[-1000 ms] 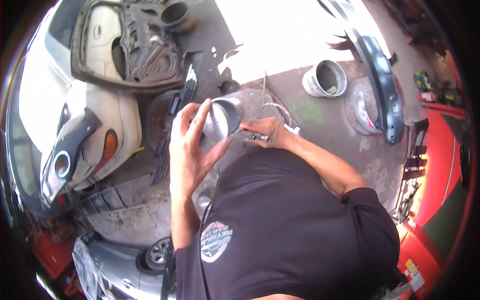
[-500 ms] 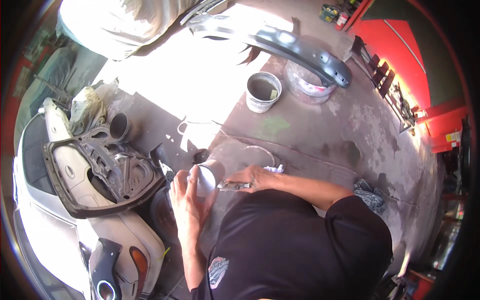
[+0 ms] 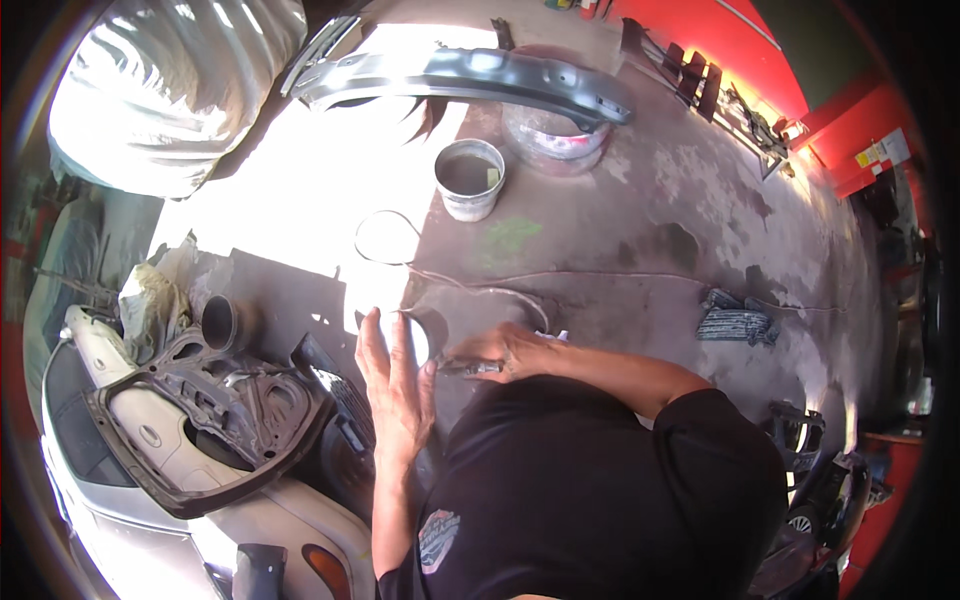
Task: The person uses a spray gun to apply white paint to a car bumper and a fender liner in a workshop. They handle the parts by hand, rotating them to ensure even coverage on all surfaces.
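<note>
My left hand (image 3: 398, 410) is raised around a round white-topped cup (image 3: 418, 340), its fingers curved along the near and left side. My right hand (image 3: 515, 352) is closed around a metal spray gun (image 3: 470, 368), which points toward the cup; whether they are joined is hard to make out. A thin air hose (image 3: 510, 293) curls up close to the right hand and runs off over the floor. Part of the gun is hidden by the right hand's fingers.
Left of me stands a pale car (image 3: 290, 520) with a bare hatch frame (image 3: 250, 400) lying on it. Ahead is a grey bucket (image 3: 468, 208), beside a bumper panel (image 3: 460, 72) propped on a drum (image 3: 560, 155). A bluish bundle (image 3: 738, 322) lies right. A draped cover (image 3: 170, 90) is far left.
My view has swung to the right, so the car and bucket shift left in it. The left hand's fingers have straightened along the cup; the right hand keeps hold of the gun.
</note>
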Demonstrator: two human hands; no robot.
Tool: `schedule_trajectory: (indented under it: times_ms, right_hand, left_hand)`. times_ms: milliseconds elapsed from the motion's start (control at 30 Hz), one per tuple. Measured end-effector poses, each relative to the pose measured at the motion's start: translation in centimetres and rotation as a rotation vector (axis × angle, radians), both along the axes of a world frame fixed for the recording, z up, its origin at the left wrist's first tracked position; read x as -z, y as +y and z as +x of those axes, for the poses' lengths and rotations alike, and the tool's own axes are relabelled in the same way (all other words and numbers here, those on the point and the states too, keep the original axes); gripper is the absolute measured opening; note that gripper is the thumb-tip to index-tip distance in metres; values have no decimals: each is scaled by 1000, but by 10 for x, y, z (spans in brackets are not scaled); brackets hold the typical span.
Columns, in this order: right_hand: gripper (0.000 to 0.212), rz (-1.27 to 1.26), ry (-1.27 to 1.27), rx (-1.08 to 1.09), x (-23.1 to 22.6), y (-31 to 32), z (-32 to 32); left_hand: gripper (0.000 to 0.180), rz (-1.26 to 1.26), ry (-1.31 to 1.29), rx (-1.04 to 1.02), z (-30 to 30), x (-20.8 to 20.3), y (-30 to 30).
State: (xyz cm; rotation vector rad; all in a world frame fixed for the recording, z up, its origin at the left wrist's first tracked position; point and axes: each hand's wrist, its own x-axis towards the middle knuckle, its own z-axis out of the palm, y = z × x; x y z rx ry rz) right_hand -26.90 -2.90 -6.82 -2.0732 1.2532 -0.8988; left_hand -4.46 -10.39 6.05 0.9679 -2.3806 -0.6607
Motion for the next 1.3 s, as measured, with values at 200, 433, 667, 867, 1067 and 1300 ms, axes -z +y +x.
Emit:
schedule_trajectory:
  times_ms: [200,433,667,867,1067,1300]
  right_hand:
    - [47,-12,-64,53,1,-1,-35]
    - [48,-17,-84,134,8,-8,-105]
    - [45,104,-156,240,-4,-9,-169]
    - [43,137,-231,353,-6,-15,-200]
    - [31,100,-323,745,-18,-41,-232]
    - [16,71,-427,1162,-41,-79,-283]
  left_hand:
    - [75,-30,-8,69,-44,8,-19]
    - [87,-214,-18,154,-129,10,-42]
    - [79,-233,40,239,-214,7,-65]
    - [93,-162,128,361,-261,9,-96]
    - [88,151,265,321,-274,30,-124]
    - [40,644,57,621,-293,80,-158]
